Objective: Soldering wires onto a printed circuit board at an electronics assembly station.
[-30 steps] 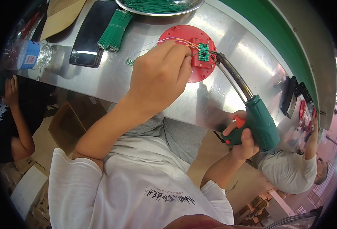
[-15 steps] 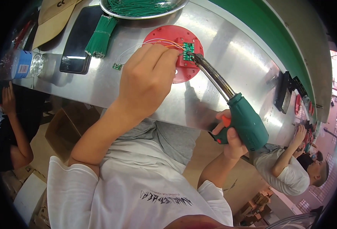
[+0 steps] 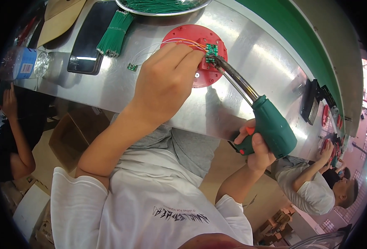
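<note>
Head view of a stainless-steel workbench [image 3: 250, 87]. A red round disc [image 3: 193, 35] lies flat near the bench's middle, closer to its far edge than to the near one. A small green circuit board [image 3: 211, 50] sits on the disc's right part, with thin white and orange wires [image 3: 171, 41] running from it leftward across the disc. The left hand [image 3: 166, 81] rests on the disc, fingers curled together and pressed beside the board; whether they pinch a wire is hard to tell, since the fingertips are hidden. The right hand [image 3: 256, 147], below the bench's near edge, is clamped around the grip of a green soldering gun [image 3: 270, 126], thumb by its orange trigger. The gun's dark metal barrel [image 3: 233, 76] slants up and left, its tip touching the board.

Toward the far-left corner lie a bundle of green wires [image 3: 113, 34], a black phone [image 3: 88, 43] and a clear plastic bottle with a blue label [image 3: 29, 64]. A second small board [image 3: 132, 67] lies just left of the hand. A metal bowl [image 3: 162, 7] of green wires stands at the far edge. Another person in a white shirt [image 3: 312, 193] sits at the right.
</note>
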`<action>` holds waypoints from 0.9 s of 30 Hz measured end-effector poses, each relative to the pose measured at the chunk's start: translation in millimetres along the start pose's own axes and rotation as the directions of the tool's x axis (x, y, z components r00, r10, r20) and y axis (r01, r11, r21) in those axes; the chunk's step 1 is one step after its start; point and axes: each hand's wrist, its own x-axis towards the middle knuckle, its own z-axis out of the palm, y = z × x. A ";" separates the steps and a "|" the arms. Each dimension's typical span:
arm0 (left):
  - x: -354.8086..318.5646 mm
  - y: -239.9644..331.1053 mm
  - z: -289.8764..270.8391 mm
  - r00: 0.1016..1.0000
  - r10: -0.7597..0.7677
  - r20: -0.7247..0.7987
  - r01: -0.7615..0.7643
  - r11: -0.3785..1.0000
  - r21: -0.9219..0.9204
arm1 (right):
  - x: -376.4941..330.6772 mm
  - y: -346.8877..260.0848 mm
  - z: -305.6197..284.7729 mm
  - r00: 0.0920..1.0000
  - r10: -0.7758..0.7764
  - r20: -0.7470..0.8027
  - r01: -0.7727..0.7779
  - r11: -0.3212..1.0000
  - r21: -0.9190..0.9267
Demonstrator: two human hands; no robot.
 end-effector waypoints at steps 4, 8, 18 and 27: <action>2.0 2.0 -2.2 1.000 -0.001 0.017 0.001 1.000 -0.002 | 3.1 1.5 -8.1 0.998 0.063 0.013 -0.064 0.996 0.054; 2.6 4.2 -3.6 0.998 -0.056 0.026 0.057 0.997 -0.045 | 7.9 3.6 -7.0 0.999 -0.021 -0.033 0.025 0.995 0.095; 2.6 3.9 -3.5 0.998 -0.053 0.024 0.054 0.998 -0.042 | 15.3 22.6 -19.0 0.972 -0.049 -0.232 0.101 0.970 0.220; 3.4 5.7 -3.5 0.997 -0.070 0.037 0.071 0.997 -0.032 | 15.1 22.8 -16.3 0.960 -0.055 -0.274 0.116 0.971 0.210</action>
